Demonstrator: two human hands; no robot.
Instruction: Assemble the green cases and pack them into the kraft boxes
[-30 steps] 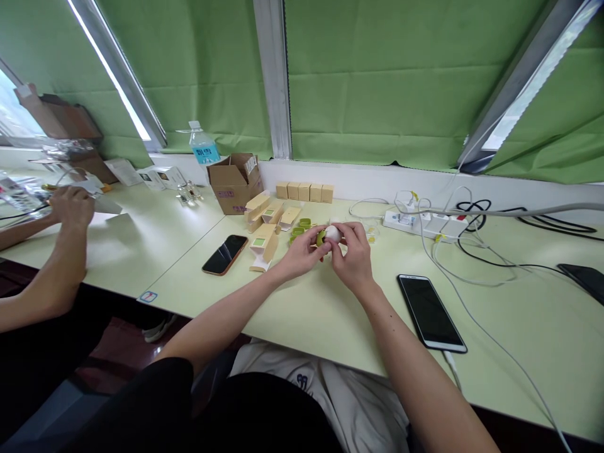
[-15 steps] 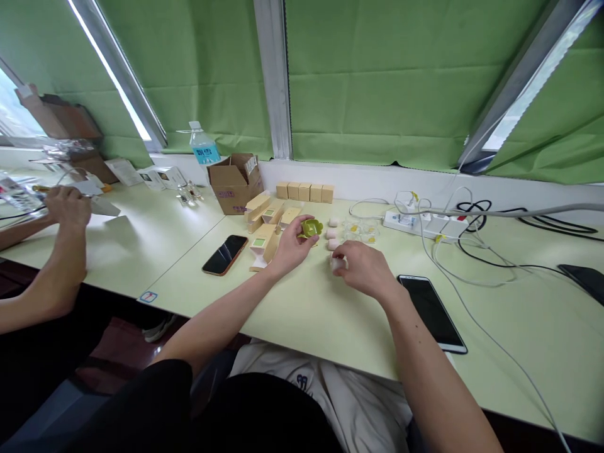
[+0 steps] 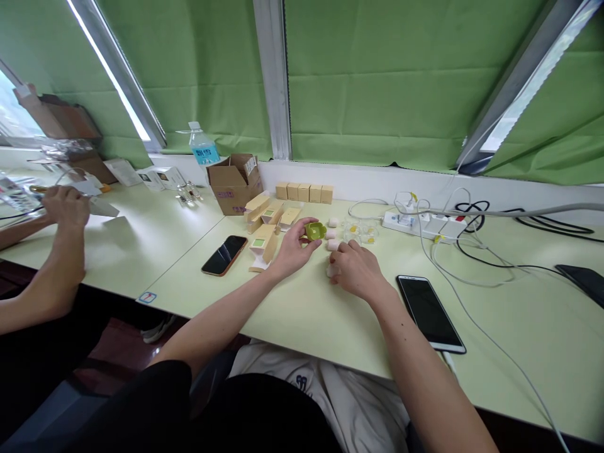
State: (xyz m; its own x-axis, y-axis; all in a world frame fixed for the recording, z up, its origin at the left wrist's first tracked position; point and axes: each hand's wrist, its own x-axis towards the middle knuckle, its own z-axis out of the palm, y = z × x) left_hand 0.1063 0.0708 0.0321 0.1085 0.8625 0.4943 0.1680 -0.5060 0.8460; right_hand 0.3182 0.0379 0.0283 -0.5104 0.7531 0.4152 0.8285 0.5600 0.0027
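Note:
My left hand (image 3: 295, 250) holds a small green flower-shaped cup (image 3: 316, 231) between thumb and fingers, its hollow side facing up. To the right, my right hand (image 3: 356, 269) is low over the table, its fingers closed on a small whitish piece (image 3: 333, 270) that they partly cover. Just beyond those fingers, small pale pink cylinders (image 3: 332, 233) stand in a row. Clear plastic pieces (image 3: 361, 233) with yellow spots lie beside the row. Left of my left hand are opened cream cardboard boxes (image 3: 263, 245), one showing a green square inside.
A phone (image 3: 224, 255) lies on the left, a larger one (image 3: 430, 313) on the right. Behind stand a brown carton (image 3: 234, 185), a water bottle (image 3: 203, 146) and small tan boxes (image 3: 304, 192). Cables run from a power strip (image 3: 422, 224). A co-worker's hand (image 3: 66, 204) is far left.
My left hand has moved slightly right with the green cup. My right hand has shifted slightly left and turned, its fingers still on the whitish piece.

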